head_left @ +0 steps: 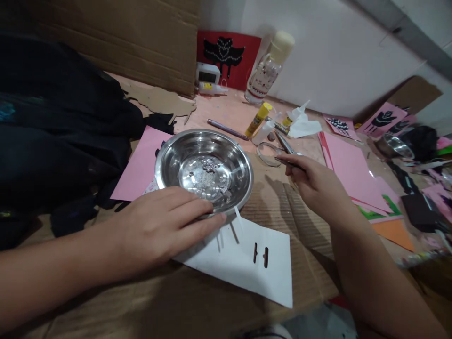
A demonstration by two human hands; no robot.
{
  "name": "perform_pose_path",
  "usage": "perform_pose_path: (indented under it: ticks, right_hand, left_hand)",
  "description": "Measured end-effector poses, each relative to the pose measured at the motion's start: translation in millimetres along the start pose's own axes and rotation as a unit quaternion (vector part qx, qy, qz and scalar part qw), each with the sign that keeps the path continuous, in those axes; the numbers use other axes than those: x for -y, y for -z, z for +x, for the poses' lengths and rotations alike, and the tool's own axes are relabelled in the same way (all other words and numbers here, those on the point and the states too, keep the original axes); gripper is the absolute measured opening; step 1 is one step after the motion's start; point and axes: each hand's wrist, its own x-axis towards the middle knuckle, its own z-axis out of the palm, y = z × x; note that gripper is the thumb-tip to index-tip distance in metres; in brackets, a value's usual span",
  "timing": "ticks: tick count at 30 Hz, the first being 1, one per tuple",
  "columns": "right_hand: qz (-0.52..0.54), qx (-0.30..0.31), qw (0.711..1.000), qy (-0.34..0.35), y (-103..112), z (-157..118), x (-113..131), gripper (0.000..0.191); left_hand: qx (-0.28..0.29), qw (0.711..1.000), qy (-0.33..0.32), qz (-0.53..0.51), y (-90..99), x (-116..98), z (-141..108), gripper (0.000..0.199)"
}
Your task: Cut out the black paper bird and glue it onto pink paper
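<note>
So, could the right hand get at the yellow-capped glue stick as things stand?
Probably yes: the glue stick is close and uncovered, though the right hand already holds a slim dark tool and the scissors lie partly in between.

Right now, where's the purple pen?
In the head view, the purple pen lies just beyond the metal bowl, left of the yellow-capped glue stick.
</note>
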Motion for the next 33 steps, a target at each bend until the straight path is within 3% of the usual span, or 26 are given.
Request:
perform_pose_path:
  ticks: [4, 7, 9, 14, 19, 25, 33]
  right_hand:
    - [0.131, 0.010, 0.988, 0.084, 8.6, 6.1, 47.2, 0.031]
    - [0.214, 0.067, 0.959, 0.173, 1.3, 9.5, 79.6, 0.019]
    - [0.243, 0.072, 0.947, 0.197, -8.3, 9.4, 90.1, 0.015]
    - [0.237, 0.052, 0.946, 0.216, -24.1, 1.3, 86.5, 0.017]
    - [0.200, 0.041, 0.947, 0.249, -25.4, -3.7, 84.3, 0.018]
    - [0.216, 0.083, 0.944, 0.236, -27.4, -1.0, 85.3, 0.019]
    - [0.193, 0.096, 0.948, 0.234, -25.3, 0.3, 85.0, 0.018]
  left_hand:
    - [-0.013, 1.000, -0.010, 0.001, 2.0, 0.0, 1.0, 0.041]
    - [-0.007, 1.000, 0.003, -0.001, 2.8, 2.6, 1.5, 0.039]
    - [-0.007, 1.000, 0.020, -0.013, 1.2, 5.9, 0.0, 0.039]
    - [0.005, 0.998, 0.041, -0.053, -3.9, 14.2, -4.4, 0.042]
    - [0.015, 0.999, 0.033, -0.016, 1.3, 12.5, 6.7, 0.040]
    - [0.016, 0.997, 0.069, -0.020, 7.5, 5.4, 18.3, 0.055]
    - [0.017, 0.996, 0.035, 0.081, 8.4, 5.4, 20.4, 0.057]
